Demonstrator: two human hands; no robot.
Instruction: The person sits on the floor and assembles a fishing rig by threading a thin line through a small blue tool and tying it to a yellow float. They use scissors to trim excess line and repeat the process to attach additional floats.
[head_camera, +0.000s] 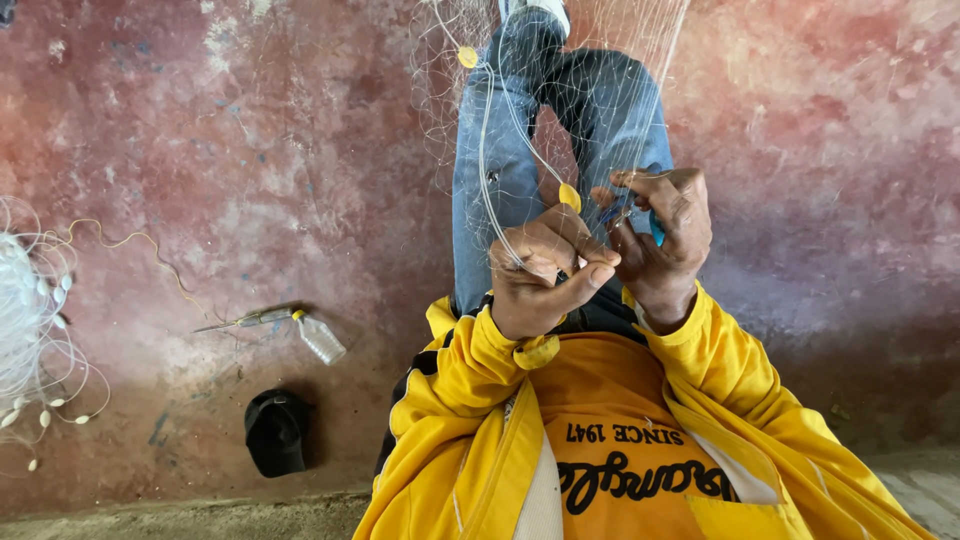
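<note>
**netfan:** Head cam, looking straight down at someone sitting on a worn reddish concrete floor (250, 150). Yellow jacket (470, 420), orange shirt, blue jeans (500, 150), legs stretched out ahead. What's in the hands?

**knotty_b:** A fine, clear fishing net (560, 60). It's draped over the jeans, runs up out of the top of the frame and comes down into both hands. The left hand (545, 275) is curled into a loose fist, pinching the mesh and a white line between thumb and fingers. A small yellow oval float (570, 197) sits right above its knuckles, touching or nearly so.

**netfan:** And the right?

**knotty_b:** The right hand (665, 235) is closed too, fingers folded around a small blue tool (655, 228). Only a sliver of it pokes out, so I can't tell what kind of tool it is. The fingertips meet the net just beside the left hand, nearly touching it.

**netfan:** There's a second float up top, right?

**knotty_b:** Yep, another yellow float (467, 57) near the upper edge, on the net by the left leg.

**netfan:** Other stuff around?

**knotty_b:** Well off to the left on the floor: a small clear plastic bottle (320, 338) lying on its side, with a thin metal tool (240, 320) just beside its cap. Below those, a black cap (276, 430). At the far left edge, a heap of white net (30, 330) with little white floats strung on a line, plus a loose yellowish cord (140, 245) snaking away from it.
</note>
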